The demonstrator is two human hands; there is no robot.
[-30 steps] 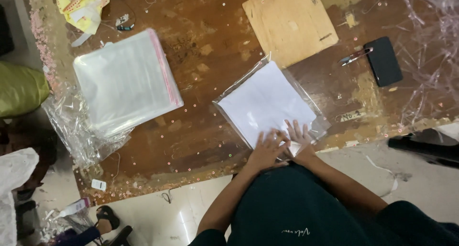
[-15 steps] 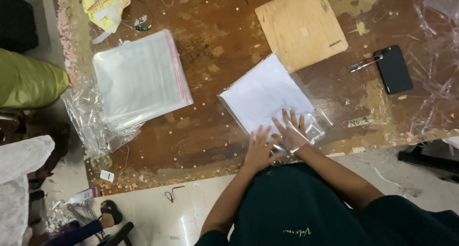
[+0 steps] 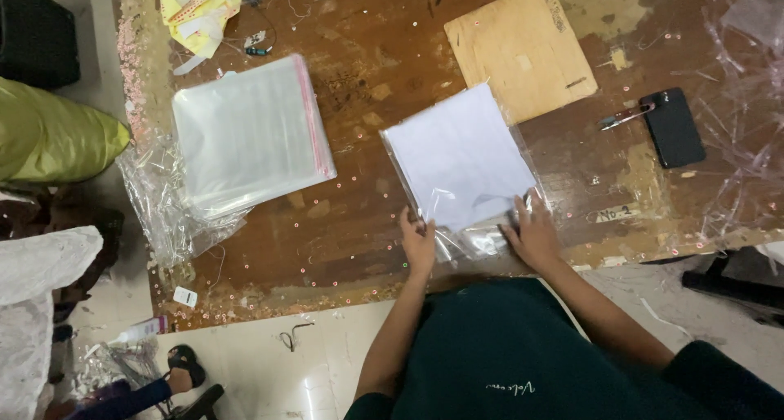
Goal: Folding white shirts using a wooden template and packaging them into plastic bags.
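Note:
A white folded sheet inside a clear plastic bag [image 3: 459, 160] lies on the worn brown table [image 3: 359, 224]. My left hand [image 3: 418, 240] grips the bag's near left corner. My right hand [image 3: 535, 231] presses on the bag's near right corner, fingers spread. The bag's open end, crumpled clear plastic, sits between my two hands.
A stack of clear bags with a pink strip [image 3: 249, 133] lies at the left. A brown cardboard piece [image 3: 523, 48] is behind the sheet. A black phone [image 3: 673, 127] and a pen [image 3: 625, 116] rest at the right. Loose plastic wrap [image 3: 743, 126] covers the far right.
My hands have moved apart from the middle of the bag's near edge to its two corners. The view has shifted, so the table sits further right.

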